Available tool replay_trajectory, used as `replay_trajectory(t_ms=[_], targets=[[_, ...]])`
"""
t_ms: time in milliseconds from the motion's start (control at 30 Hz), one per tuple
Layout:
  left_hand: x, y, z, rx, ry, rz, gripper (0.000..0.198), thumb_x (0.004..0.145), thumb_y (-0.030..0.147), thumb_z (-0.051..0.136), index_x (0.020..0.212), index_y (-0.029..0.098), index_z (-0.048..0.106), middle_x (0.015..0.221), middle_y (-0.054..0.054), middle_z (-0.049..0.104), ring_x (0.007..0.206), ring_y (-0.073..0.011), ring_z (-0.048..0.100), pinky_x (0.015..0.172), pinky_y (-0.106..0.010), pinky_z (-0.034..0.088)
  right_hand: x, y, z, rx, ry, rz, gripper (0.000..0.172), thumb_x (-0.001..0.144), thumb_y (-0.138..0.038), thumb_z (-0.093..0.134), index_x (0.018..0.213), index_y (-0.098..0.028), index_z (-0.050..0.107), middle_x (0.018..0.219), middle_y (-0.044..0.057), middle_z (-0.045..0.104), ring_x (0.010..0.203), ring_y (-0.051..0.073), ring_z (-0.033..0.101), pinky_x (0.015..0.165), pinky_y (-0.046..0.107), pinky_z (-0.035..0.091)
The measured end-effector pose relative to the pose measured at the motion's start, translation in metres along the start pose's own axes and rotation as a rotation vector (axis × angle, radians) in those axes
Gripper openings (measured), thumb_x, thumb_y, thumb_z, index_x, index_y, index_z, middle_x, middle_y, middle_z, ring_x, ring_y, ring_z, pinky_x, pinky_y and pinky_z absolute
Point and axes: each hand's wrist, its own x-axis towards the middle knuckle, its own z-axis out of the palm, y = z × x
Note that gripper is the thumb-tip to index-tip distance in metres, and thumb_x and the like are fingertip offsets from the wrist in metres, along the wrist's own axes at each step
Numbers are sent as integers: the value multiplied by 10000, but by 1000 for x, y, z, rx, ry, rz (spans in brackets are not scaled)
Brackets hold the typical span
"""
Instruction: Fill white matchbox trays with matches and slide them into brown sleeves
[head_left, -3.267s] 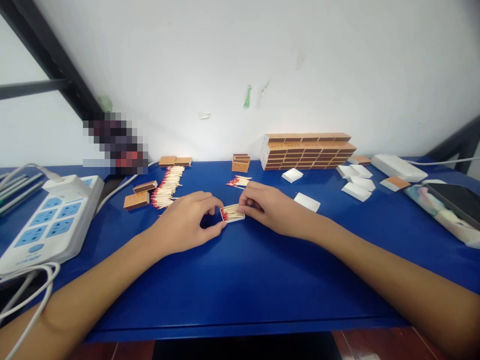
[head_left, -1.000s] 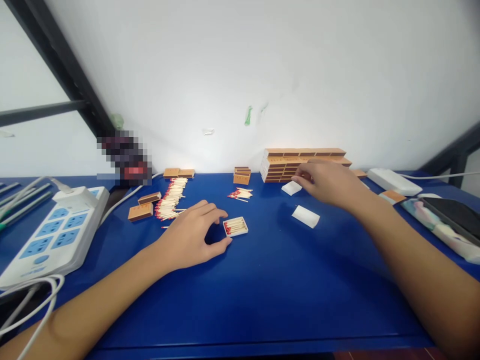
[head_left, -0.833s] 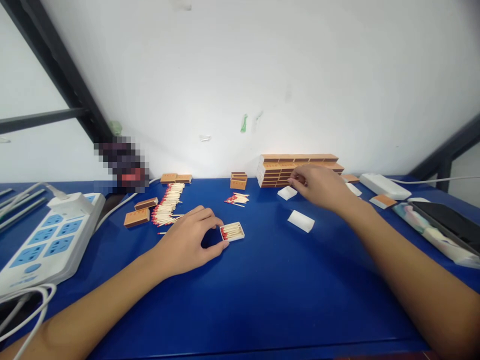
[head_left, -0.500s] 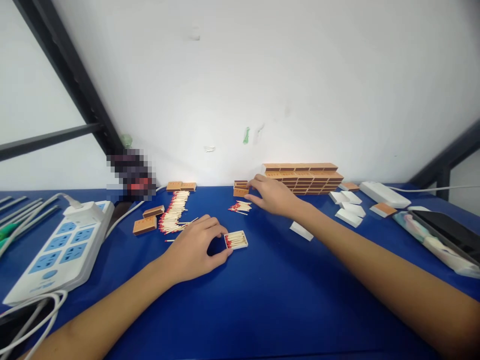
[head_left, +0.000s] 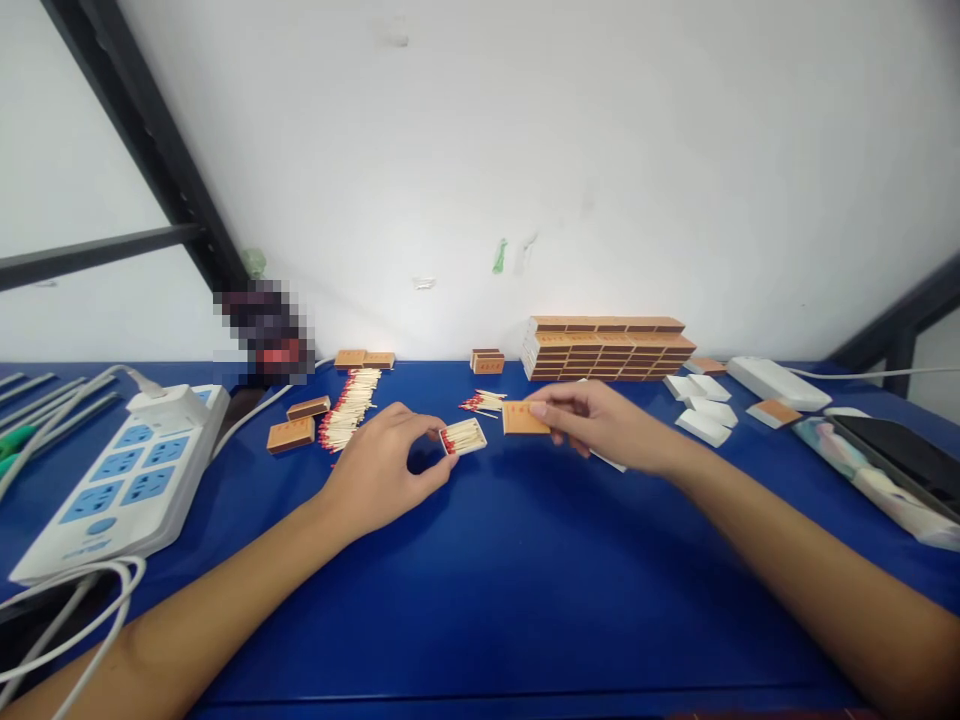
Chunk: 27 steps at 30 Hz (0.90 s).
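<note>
My left hand pinches the left end of a white matchbox tray filled with red-tipped matches, held slightly tilted. To its right, my right hand grips an orange matchbox sleeve between thumb and fingers; a small gap separates sleeve and tray. Just behind them lies a small loose heap of matches. A longer row of loose matches runs beside my left hand, which partly covers it. A white piece lies on the table, mostly hidden under my right hand.
Stacked matchboxes stand against the wall, with two upright orange sleeves left of them. White empty trays lie right. More matchboxes are at left, near a power strip. A phone rests at far right.
My right hand has come away from the upright sleeves by the wall, bringing one orange sleeve toward the tray. My left hand has lifted the match-filled tray and tilted it.
</note>
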Motion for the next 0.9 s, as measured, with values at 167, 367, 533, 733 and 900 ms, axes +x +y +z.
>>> replay_trajectory(t_ms=[167, 367, 533, 733, 900], targets=[[0, -3, 3, -7, 34, 14, 246, 918, 419, 714, 1053, 223, 777, 993, -68, 749, 924, -243, 694, 866, -419, 571, -6, 7, 22, 136, -49, -20, 493, 991, -627, 598, 1170, -187, 731, 727, 1, 636, 570, 126, 581, 521, 264, 481], [0, -3, 3, -42, -13, 51, 246, 907, 392, 745, 1088, 231, 789, 1032, -54, 781, 965, -235, 720, 894, -399, 581, -4, 9, 34, 231, 32, 44, 481, 962, -622, 659, 1124, -176, 735, 729, 10, 664, 577, 140, 640, 569, 286, 540], [1, 0, 1, -58, 34, 72, 225, 915, 395, 760, 1059, 226, 796, 1033, -47, 800, 939, -226, 736, 877, -381, 580, -5, 10, 36, 252, 61, 65, 479, 958, -613, 673, 1119, -168, 743, 741, 21, 683, 577, 135, 642, 556, 274, 536], [2, -3, 3, -64, 79, 125, 276, 893, 391, 795, 1098, 207, 803, 1028, -56, 795, 937, -217, 734, 869, -361, 579, -6, 8, 40, 323, 84, 3, 484, 956, -595, 686, 1164, -162, 749, 772, 31, 710, 646, 142, 671, 609, 272, 571], [2, -4, 1, -70, 63, 162, 233, 891, 347, 801, 1080, 211, 797, 1027, -41, 794, 950, -204, 726, 880, -343, 568, -7, 8, 42, 344, 128, -20, 484, 946, -587, 704, 1171, -159, 742, 766, 24, 700, 641, 134, 649, 607, 272, 573]])
